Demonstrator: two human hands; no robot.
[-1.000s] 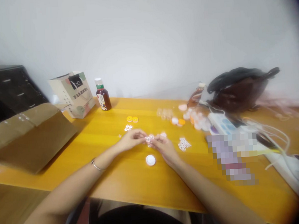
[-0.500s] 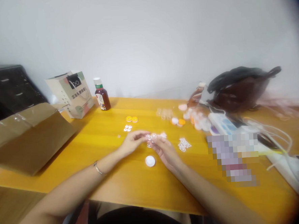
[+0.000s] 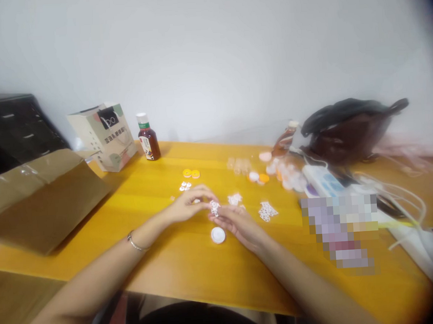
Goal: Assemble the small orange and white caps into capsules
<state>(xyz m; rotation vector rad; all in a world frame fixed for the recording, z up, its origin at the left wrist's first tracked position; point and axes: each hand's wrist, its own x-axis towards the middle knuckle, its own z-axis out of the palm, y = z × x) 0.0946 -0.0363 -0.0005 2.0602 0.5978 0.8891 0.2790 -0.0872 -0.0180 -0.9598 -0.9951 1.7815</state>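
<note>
My left hand and my right hand meet over the table, fingertips closed on a small bunch of white openwork pieces with reddish marks. Their exact kind is too blurred to tell. Just below the fingers lies a round white lid. More patterned white pieces rest beyond my right hand, and another pile lies to its right. Past my left hand are several small white discs and two yellow round caps.
On the left stand a brown cardboard box, a printed paper bag and a dark red bottle. Clear small containers and blurred white and orange caps sit at the back right, near a black bag and a power strip.
The round pieces that showed apart at my fingertips are now bunched together between both hands. My hands have shifted slightly, uncovering more of the pile beyond my right hand.
</note>
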